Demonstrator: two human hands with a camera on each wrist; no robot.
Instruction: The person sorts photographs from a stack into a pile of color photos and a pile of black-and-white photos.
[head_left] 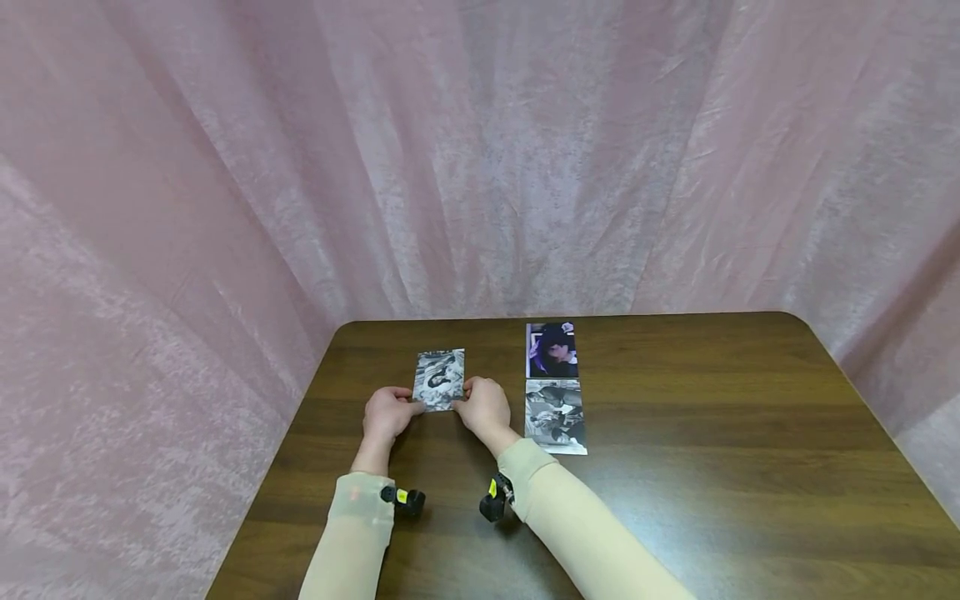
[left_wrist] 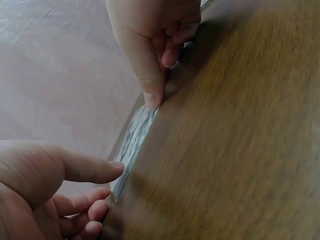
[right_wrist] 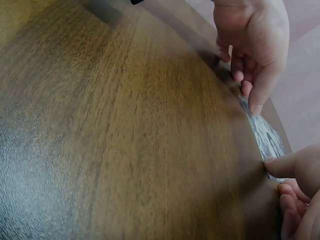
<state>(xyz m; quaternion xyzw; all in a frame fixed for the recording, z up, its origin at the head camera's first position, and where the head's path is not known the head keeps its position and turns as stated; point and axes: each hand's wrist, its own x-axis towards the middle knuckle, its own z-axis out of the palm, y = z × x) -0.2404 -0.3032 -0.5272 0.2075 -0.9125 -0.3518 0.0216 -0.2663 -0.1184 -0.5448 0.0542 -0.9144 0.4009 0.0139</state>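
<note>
A black-and-white photo (head_left: pixel 439 379) lies low over the dark wooden table (head_left: pixel 675 417), left of centre. My left hand (head_left: pixel 399 410) pinches its near left corner, and my right hand (head_left: pixel 471 393) pinches its near right corner. In the left wrist view the left hand (left_wrist: pixel 107 182) has its thumb on the photo (left_wrist: pixel 135 137) with the fingers curled below, and the right hand (left_wrist: pixel 157 75) sets its thumb tip on the far corner. The right wrist view shows the right hand (right_wrist: pixel 277 172) at the photo (right_wrist: pixel 265 135) edge, opposite the left hand (right_wrist: pixel 250 85).
Two more photos lie to the right of my hands: a purple-toned portrait (head_left: pixel 552 350) and, just in front of it, a black-and-white print (head_left: pixel 556 417). Pink cloth (head_left: pixel 480 150) hangs behind and around the table. The table's left edge is close to my left arm.
</note>
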